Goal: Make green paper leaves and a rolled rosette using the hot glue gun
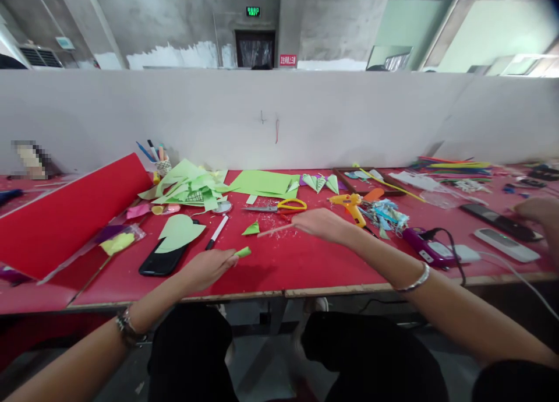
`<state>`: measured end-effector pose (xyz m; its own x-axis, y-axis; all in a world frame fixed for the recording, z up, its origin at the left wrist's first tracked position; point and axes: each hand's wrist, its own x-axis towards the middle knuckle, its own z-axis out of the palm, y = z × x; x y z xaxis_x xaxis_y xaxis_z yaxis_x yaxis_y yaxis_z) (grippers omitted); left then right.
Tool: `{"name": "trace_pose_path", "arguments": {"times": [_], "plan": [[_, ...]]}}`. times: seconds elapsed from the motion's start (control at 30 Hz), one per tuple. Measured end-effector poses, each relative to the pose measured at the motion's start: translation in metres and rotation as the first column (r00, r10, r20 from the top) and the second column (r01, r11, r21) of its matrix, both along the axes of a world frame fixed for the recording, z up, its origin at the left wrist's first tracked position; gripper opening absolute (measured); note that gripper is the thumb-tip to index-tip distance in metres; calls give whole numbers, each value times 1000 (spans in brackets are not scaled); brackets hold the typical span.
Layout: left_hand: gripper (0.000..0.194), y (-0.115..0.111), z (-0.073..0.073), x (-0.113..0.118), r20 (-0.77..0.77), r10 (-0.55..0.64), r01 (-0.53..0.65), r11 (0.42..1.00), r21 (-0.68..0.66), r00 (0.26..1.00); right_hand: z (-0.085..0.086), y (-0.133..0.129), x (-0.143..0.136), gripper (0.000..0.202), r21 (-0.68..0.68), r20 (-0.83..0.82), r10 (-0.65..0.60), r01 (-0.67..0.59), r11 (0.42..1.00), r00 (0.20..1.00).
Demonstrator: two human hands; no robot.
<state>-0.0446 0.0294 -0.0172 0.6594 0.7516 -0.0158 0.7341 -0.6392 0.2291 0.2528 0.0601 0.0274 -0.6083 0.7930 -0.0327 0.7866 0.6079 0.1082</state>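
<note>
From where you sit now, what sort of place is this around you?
Probably a shared craft workroom: the red table holds a yellow glue gun, yellow-handled scissors and a pile of green paper scraps, below a green exit sign.

Silver bangle (418, 278), dark beaded bracelet (126, 328), black trousers (192, 352).

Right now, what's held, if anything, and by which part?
Left hand: green paper roll, by its left end. Right hand: thin stick, by its right end.
</note>
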Motion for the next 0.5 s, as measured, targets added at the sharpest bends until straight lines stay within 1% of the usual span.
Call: {"name": "trace_pose_path", "arguments": {"times": [0.03,0.1,0.2,0.27,0.33,0.4,0.43,0.47,0.5], "plan": [[42,0,0,-5,13,23,-23,1000,-16,1000,0,6,5,30,3,-90,-106,107,994,990],[42,-3,-1,-8,40,65,-62,995,-84,997,-1,20,7,34,17,-146,-185,189,982,972],[40,-8,0,0,68,80,-70,989,-133,994,-3,40,-11,35,40,-199,-210,222,974,957],[39,-10,2,10,101,84,-67,985,-159,991,-2,47,-31,46,69,-234,-218,240,968,947],[38,-10,3,18,133,100,-75,981,-180,986,1,47,-49,52,75,-257,-185,211,975,948],[38,-9,5,23,167,126,-91,975,-203,978,3,38,-61,49,31,-282,-114,128,991,953],[38,-8,6,24,192,140,-96,971,-221,971,3,30,-64,46,-23,-317,-57,53,998,947],[39,-7,7,26,224,155,-98,965,-245,962,2,21,-66,45,-115,-404,18,-71,991,914],[40,-6,7,27,258,170,-96,956,-275,951,-1,12,-67,46,-192,-510,59,-181,964,858]]}}
